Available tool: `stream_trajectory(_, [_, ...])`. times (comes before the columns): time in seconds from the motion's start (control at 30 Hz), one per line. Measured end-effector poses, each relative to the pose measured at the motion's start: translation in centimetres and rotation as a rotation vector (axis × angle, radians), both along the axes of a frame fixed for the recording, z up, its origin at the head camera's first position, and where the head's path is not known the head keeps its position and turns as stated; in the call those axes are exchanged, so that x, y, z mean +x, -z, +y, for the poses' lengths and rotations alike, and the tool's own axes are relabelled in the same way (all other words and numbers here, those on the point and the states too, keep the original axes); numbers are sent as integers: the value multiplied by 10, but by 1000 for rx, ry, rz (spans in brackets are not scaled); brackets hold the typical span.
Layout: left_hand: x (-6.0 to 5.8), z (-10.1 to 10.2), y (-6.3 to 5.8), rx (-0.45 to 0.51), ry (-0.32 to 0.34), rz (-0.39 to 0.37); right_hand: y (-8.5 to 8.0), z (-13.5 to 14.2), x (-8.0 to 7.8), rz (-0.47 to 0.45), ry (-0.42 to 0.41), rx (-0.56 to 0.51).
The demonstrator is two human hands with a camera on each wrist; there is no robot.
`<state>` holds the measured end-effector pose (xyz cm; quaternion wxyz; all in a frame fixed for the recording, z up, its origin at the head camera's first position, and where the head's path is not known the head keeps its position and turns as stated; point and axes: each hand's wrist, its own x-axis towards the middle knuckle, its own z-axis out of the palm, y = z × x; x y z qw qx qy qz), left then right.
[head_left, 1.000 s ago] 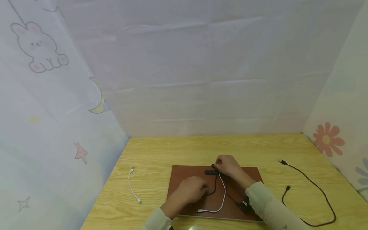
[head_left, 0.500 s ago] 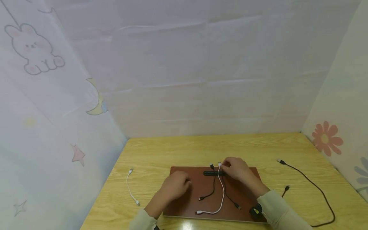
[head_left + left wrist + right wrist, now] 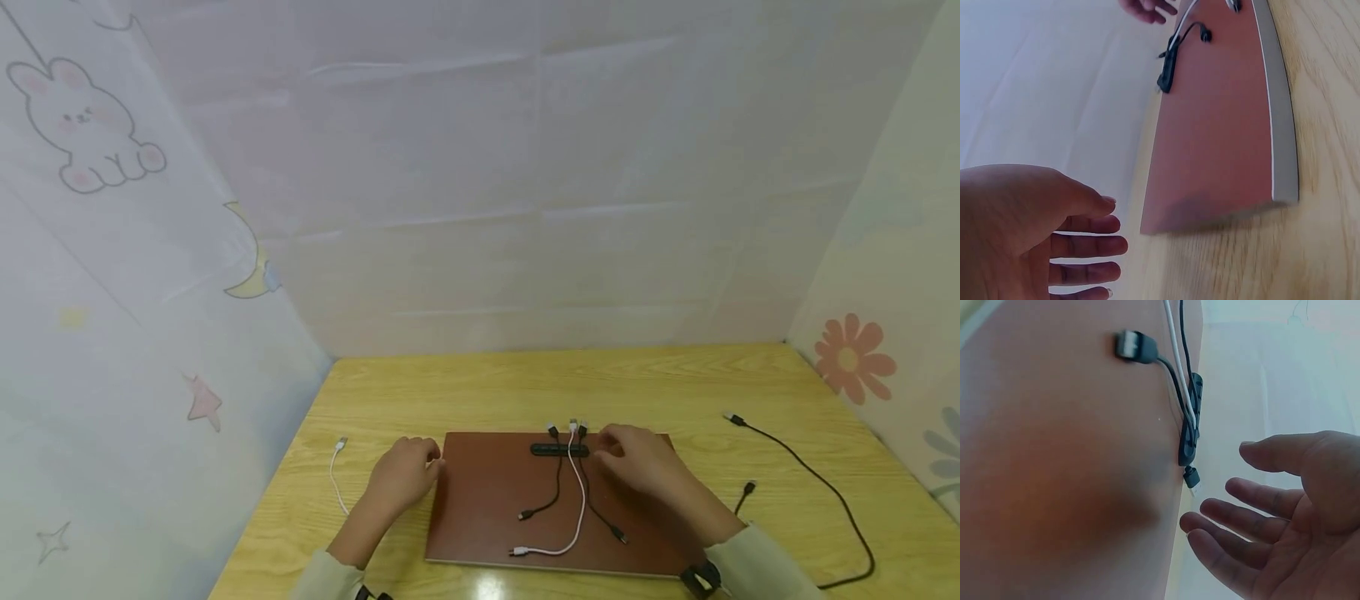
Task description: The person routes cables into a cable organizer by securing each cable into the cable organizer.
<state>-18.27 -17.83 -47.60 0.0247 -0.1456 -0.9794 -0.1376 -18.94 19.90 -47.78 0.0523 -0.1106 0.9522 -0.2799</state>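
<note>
A black cable clip strip [image 3: 546, 450] lies near the far edge of a reddish-brown board [image 3: 480, 508]. Three short cables cross it: a white cable [image 3: 582, 508] in the middle, a black cable [image 3: 558, 487] left of it and another black cable [image 3: 592, 500] to its right. Their upper plugs stick out past the board's far edge. My right hand [image 3: 641, 458] hovers just right of the strip, fingers loosely bent and holding nothing, as the right wrist view confirms. At the board's left edge, my left hand [image 3: 405, 473] holds nothing; its fingers [image 3: 1088, 245] look relaxed.
Another short white cable [image 3: 337, 479] lies on the wooden table [image 3: 420, 392] at the left, partly behind my left forearm. A longer black cable [image 3: 813, 479] curves over the table at the right. Sheet walls [image 3: 450, 208] enclose the back and sides.
My right hand has let go at the strip's right end and drawn back rightward, uncovering the right black cable's plug. My left hand has moved left from the cables to the board's left edge.
</note>
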Motion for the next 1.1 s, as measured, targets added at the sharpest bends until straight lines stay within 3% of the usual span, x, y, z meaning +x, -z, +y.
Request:
stream_trajectory(0.33, [5, -45, -1, -13, -153, 35, 8, 22, 35, -48, -105, 26])
stream_trajectory(0.47, [7, -62, -3, -24, -190, 40, 10, 28, 46, -54, -100, 54])
stream_trajectory(0.73, [5, -88, 3, -36, -271, -6, 17, 37, 60, -108, -105, 60])
stream_trajectory(1.1, [7, -117, 3, -17, -363, -33, 27, 49, 73, -64, -236, 72])
